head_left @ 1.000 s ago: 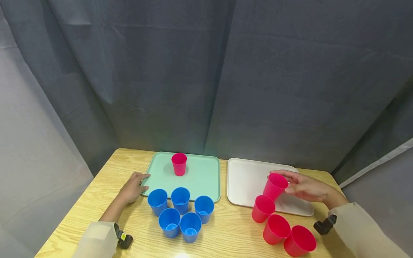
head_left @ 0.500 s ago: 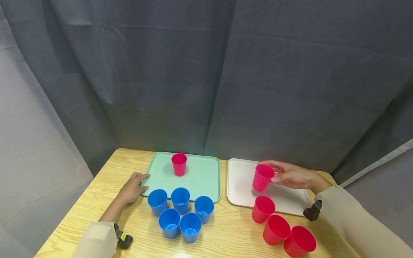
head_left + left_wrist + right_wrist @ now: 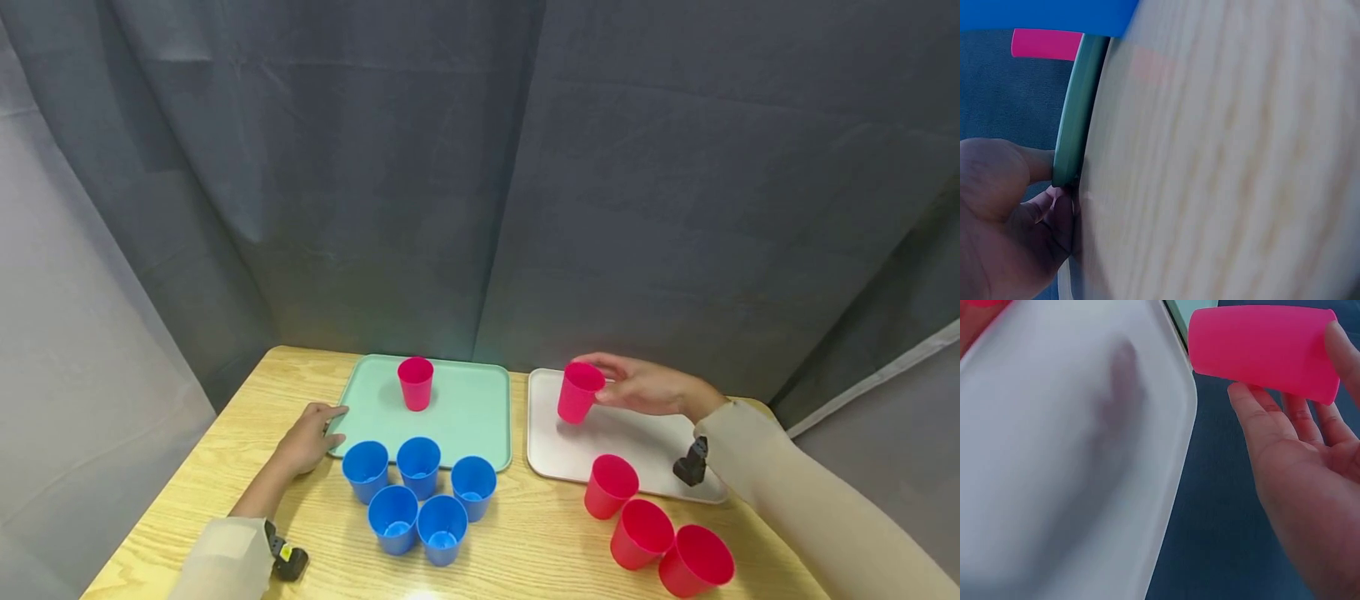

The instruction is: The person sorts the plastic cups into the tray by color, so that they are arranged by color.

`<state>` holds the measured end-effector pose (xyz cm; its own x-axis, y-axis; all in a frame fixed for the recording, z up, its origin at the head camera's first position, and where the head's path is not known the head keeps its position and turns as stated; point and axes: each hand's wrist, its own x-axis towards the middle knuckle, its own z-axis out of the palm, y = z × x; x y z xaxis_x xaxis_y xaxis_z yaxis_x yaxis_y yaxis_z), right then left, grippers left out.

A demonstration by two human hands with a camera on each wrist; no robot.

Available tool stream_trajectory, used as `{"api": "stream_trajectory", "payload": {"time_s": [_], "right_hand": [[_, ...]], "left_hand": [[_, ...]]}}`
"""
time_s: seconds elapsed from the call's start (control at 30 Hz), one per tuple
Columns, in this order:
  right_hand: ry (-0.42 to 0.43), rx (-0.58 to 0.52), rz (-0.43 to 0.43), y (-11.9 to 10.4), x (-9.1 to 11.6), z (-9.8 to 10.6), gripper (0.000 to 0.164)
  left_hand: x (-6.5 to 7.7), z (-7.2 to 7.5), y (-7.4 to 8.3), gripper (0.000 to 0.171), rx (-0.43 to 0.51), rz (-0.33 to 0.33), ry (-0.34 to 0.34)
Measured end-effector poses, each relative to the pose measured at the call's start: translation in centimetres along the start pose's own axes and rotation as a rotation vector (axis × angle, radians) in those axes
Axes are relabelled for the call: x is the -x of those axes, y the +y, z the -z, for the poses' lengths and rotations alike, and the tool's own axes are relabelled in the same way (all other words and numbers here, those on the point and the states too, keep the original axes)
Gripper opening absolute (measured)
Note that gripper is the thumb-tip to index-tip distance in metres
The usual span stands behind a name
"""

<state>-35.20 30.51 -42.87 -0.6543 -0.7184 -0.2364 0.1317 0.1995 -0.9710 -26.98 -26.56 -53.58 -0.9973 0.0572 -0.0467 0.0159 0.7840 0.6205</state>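
My right hand (image 3: pixel 648 387) holds a red plastic cup (image 3: pixel 578 393) between thumb and fingers, above the back left part of the white tray (image 3: pixel 551 467). In the right wrist view this cup (image 3: pixel 1263 350) is clear of the tray surface, where a blurred shadow falls. At the left end of the green tray (image 3: pixel 472 417), my left hand (image 3: pixel 306 437) grips the edge; the left wrist view shows the thumb and curled fingers at the tray's edge (image 3: pixel 1075 119). Another red cup (image 3: pixel 416 385) stands upright on the green tray, towards its back.
Several blue cups (image 3: pixel 393 518) stand grouped in front of the green tray. Three red cups, the nearest tray one (image 3: pixel 611 487) among them, line up diagonally in front of the white tray. Both trays lie on a wooden table (image 3: pixel 525 550) with a grey curtain (image 3: pixel 480 208) close behind.
My right hand has carried the red cup leftward and back, from beside the other red cups to over the white tray's back left. The left hand has stayed at the green tray.
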Motion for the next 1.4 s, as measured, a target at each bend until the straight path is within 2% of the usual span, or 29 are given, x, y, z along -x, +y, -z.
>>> {"api": "stream_trajectory", "payload": {"time_s": [0.6,1.07,1.4], "right_hand": [[-0.055,0.051,-0.045,-2.4,-5.3,-2.2,0.065],[-0.038,0.049,-0.125,-3.8,-9.3,-4.0,0.065],[-0.003,0.053,-0.139,-4.4,-11.9,-6.0,0.067]], "left_hand": [[0.3,0.2,0.1,0.049,0.005,-0.005,0.006],[0.1,0.1,-0.1,0.049,0.002,-0.006,0.011],[0.0,0.0,-0.2,0.049,0.006,-0.013,0.017]]}}
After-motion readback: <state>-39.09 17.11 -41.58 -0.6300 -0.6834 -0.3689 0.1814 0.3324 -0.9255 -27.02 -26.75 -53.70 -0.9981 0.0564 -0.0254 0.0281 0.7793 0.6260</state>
